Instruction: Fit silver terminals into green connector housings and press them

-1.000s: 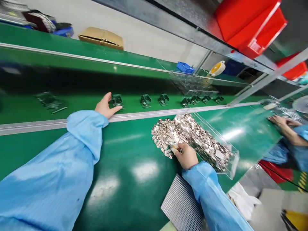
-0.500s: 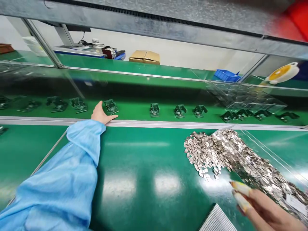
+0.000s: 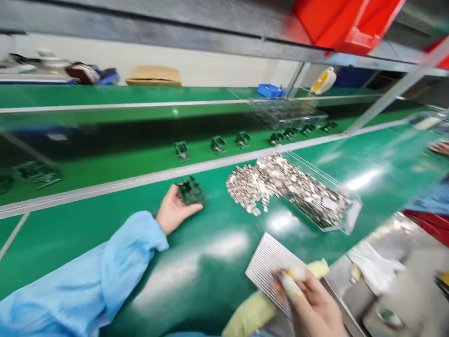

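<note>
My left hand (image 3: 171, 213), in a blue sleeve, grips a green circuit board assembly (image 3: 191, 191) between thumb and fingers, above the green bench just in front of the white rail. At the lower right my right hand (image 3: 314, 299), with pale covers on its fingertips, has its fingers pinched together; what they hold, if anything, is blurred. It is over a ridged light-grey block (image 3: 270, 255), hiding part of it. Beyond that block lies a heap of small silvery metal pieces (image 3: 247, 185), running into a clear tray (image 3: 351, 217) full of them.
Several circuit boards (image 3: 217, 144) stand on the green belt (image 3: 140, 171) behind the rail (image 3: 224, 163). Clear trays (image 3: 287, 113) lie behind them. A red bin (image 3: 347, 28) is on the shelf overhead. Another person's hand (image 3: 440, 148) shows at the far right.
My left hand has taken a circuit board off the belt and brought it over the rail to the bench. My right hand is now over the ridged block. The view has swung right.
</note>
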`<action>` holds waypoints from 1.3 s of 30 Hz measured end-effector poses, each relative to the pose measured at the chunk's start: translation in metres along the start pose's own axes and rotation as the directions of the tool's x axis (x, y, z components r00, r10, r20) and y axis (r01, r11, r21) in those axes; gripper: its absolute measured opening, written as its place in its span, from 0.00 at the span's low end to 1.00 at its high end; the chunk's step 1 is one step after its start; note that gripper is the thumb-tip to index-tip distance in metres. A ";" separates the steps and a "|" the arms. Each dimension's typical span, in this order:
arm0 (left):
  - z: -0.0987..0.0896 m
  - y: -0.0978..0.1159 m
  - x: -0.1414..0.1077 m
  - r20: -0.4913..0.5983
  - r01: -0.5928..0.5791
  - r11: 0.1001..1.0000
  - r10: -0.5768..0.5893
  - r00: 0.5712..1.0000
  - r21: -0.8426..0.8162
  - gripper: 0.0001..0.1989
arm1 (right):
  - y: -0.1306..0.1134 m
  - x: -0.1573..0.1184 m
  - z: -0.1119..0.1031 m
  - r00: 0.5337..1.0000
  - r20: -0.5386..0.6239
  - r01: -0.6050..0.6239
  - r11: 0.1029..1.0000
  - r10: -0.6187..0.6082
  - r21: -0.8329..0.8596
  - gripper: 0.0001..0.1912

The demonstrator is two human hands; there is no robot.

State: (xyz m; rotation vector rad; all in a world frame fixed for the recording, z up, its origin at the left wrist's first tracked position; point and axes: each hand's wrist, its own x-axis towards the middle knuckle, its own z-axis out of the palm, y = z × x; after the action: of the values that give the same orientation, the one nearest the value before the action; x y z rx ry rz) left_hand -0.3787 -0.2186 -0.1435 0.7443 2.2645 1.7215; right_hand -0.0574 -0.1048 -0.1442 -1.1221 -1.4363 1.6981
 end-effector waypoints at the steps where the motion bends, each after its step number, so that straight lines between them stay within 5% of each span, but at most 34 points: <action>1: 0.025 0.009 -0.027 0.149 0.052 0.985 -0.028 0.988 -0.163 0.29 | -0.004 -0.002 0.009 1.000 0.020 0.005 1.000 -0.005 -0.002 0.16; 4: 0.074 0.036 -0.097 0.435 0.283 0.853 -0.074 0.897 -0.439 0.32 | -0.007 -0.005 0.020 0.994 -0.012 0.107 0.994 -0.107 0.014 0.14; 10: 0.114 0.058 -0.156 0.603 0.477 0.659 -0.044 0.796 -0.582 0.27 | 0.002 -0.024 0.012 0.985 -0.058 0.162 0.986 -0.160 0.031 0.13; 18: 0.118 0.057 -0.169 0.613 0.416 0.690 0.051 0.788 -0.592 0.21 | 0.014 -0.032 0.013 0.924 -0.127 0.342 0.928 -0.361 -0.147 0.10; 39: 0.115 0.038 -0.171 0.573 0.211 0.871 0.094 0.814 -0.444 0.13 | 0.019 -0.030 0.016 0.878 -0.089 0.421 0.846 -0.471 -0.326 0.07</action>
State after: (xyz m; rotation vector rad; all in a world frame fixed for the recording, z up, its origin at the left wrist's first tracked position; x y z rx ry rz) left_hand -0.1714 -0.1998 -0.1665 0.9033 1.3482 1.6361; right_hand -0.0580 -0.1416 -0.1563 -0.9517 -1.7231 1.0599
